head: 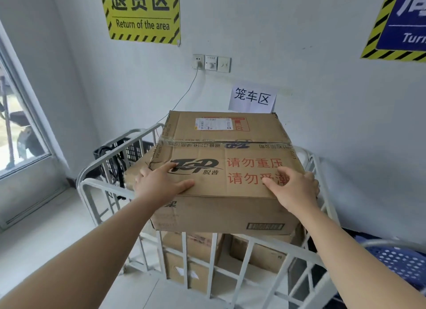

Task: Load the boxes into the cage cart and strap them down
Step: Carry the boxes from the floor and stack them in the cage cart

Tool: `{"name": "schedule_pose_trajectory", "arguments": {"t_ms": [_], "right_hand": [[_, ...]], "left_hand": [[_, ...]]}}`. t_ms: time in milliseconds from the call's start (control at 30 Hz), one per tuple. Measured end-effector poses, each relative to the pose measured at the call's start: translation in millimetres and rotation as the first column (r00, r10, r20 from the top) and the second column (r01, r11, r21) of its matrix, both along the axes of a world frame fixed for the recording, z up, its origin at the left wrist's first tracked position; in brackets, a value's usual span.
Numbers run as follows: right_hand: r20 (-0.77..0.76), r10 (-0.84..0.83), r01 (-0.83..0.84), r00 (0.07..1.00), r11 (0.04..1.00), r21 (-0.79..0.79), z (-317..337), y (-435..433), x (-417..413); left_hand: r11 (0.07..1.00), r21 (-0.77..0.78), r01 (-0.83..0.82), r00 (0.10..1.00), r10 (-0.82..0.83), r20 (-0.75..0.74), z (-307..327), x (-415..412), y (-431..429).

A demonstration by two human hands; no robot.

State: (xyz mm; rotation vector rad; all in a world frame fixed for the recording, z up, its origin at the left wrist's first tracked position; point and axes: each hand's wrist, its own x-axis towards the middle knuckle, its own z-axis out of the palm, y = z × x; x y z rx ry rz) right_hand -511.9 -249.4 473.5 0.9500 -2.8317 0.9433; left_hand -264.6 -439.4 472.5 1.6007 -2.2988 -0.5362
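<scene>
**Big box on the stack in the cart**

Head view: a large box (221,152) sits on top of smaller boxes (191,244) inside the white cage cart (92,182), its top above the near rail. The left hand (161,182) lies flat on the lid at the near left corner, fingers (171,165) straight and spread. The right hand (295,189) holds the near right corner, thumb on the lid, fingers (311,177) curled over the right edge. A black crate (136,149) stands beyond the cart's far left side. A yellow sign (143,13) hangs on the far wall.
</scene>
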Motion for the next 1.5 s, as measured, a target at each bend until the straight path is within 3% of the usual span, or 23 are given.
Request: {"name": "schedule_pose_trajectory", "arguments": {"t_ms": [333,733,1067,1300,1500], "right_hand": [[0.111,-0.18,0.18,0.977,0.984,0.011,-17.4,-125.3,-38.5],[0.158,-0.326,0.302,0.932,0.94,0.156,-90.2,-163.5,-135.1],[0.257,-0.342,0.274,0.904,0.924,0.267,-165.3,-172.0,-255.3],[0.295,-0.328,0.212,0.897,0.907,0.364,-223.6,-173.6,-310.6],[0.395,-0.26,0.009,0.881,0.844,0.537,-261.4,-169.4,-331.1]], "left_hand": [[0.982,0.019,0.186,0.979,-0.187,0.086,-5.1,-84.7,-170.4],[0.936,0.173,0.306,0.929,-0.334,0.159,-94.3,-218.5,-234.6],[0.923,0.273,0.27,0.899,-0.344,0.272,-173.5,-344.9,-245.1],[0.899,0.39,0.199,0.87,-0.345,0.352,-220.8,-388.1,-242.6],[0.841,0.506,0.194,0.85,-0.401,0.341,-246.4,-398.8,-222.2]]}}
